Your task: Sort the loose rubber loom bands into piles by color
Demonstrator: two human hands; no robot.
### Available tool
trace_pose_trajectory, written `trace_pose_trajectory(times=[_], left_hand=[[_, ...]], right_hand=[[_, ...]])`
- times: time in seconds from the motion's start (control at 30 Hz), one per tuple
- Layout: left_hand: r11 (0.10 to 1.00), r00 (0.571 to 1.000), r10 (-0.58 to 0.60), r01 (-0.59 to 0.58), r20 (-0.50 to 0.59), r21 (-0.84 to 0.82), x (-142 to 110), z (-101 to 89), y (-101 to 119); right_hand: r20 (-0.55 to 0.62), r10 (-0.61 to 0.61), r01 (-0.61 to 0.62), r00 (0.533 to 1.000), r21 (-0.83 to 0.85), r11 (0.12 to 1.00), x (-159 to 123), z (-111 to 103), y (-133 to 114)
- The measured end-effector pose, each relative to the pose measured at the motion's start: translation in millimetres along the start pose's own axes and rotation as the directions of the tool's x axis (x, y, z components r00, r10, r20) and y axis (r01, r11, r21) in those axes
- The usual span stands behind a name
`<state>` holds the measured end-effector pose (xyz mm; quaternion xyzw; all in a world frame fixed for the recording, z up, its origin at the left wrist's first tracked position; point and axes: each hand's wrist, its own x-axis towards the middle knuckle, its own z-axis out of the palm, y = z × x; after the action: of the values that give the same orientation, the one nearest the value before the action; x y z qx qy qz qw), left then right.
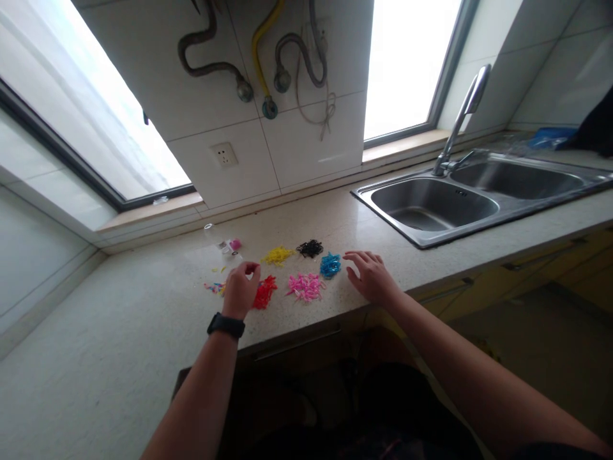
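Small rubber bands lie on the counter in heaps sorted by colour: yellow [278, 256], black [310, 248], blue [330, 265], pink [306, 287] and red [265, 292]. A smaller mixed-colour heap [213, 289] sits at the left, partly hidden by my left hand [241, 287]. That hand, with a dark band on its wrist, hovers beside the red heap. Its thumb and forefinger meet in a pinch; whatever they hold is too small to make out. To the right of the blue heap, my right hand [371, 275] has its fingers apart and holds nothing.
Behind my left hand are a clear plastic container [209, 231] and a pink piece [234, 244]. A double steel sink [426, 239] with a faucet [447, 153] is set into the counter [143, 332] at the right. Hoses [261, 57] and a socket [224, 154] are on the wall.
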<state>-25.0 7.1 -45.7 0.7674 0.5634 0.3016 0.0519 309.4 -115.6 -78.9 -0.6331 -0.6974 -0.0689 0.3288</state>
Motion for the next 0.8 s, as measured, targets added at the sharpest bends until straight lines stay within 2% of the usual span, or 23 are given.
trace_pose_trajectory(times=[0.07, 0.13, 0.17, 0.23, 0.33, 0.47, 0.67, 0.8], left_hand=[[0.965, 0.998, 0.03, -0.017, 0.049, -0.26, -33, -1.4, 23], [0.915, 0.991, 0.039, 0.015, 0.125, -0.402, -64, -3.6, 45], [0.896, 0.986, 0.04, 0.035, 0.159, -0.442, -78, -5.2, 54], [0.875, 0.97, 0.034, 0.087, 0.24, -0.476, -102, -9.0, 69], [0.831, 0.935, 0.095, 0.115, 0.342, -0.544, -127, -15.4, 82], [0.782, 0.922, 0.064, 0.192, 0.382, -0.593, -146, -21.3, 88], [0.768, 0.919, -0.007, 0.258, 0.395, -0.586, -153, -25.1, 88], [0.754, 0.92, -0.042, 0.285, 0.388, -0.592, -154, -28.9, 92]], right_hand=[[-0.051, -0.01, 0.016, 0.999, 0.101, 0.995, -5, -2, -13], [-0.038, -0.027, 0.037, 0.999, 0.282, 0.959, -13, -3, -34], [-0.003, -0.03, 0.029, 1.0, 0.38, 0.924, -19, -3, -47], [0.109, 0.027, -0.082, 0.994, 0.535, 0.841, -30, -4, -72], [0.293, 0.073, -0.253, 0.953, 0.644, 0.722, -44, -7, -100], [0.405, 0.063, -0.348, 0.912, 0.685, 0.64, -54, -12, -114], [0.473, 0.097, -0.444, 0.876, 0.708, 0.549, -61, -14, -118], [0.49, 0.119, -0.475, 0.863, 0.708, 0.523, -62, -16, -120]])
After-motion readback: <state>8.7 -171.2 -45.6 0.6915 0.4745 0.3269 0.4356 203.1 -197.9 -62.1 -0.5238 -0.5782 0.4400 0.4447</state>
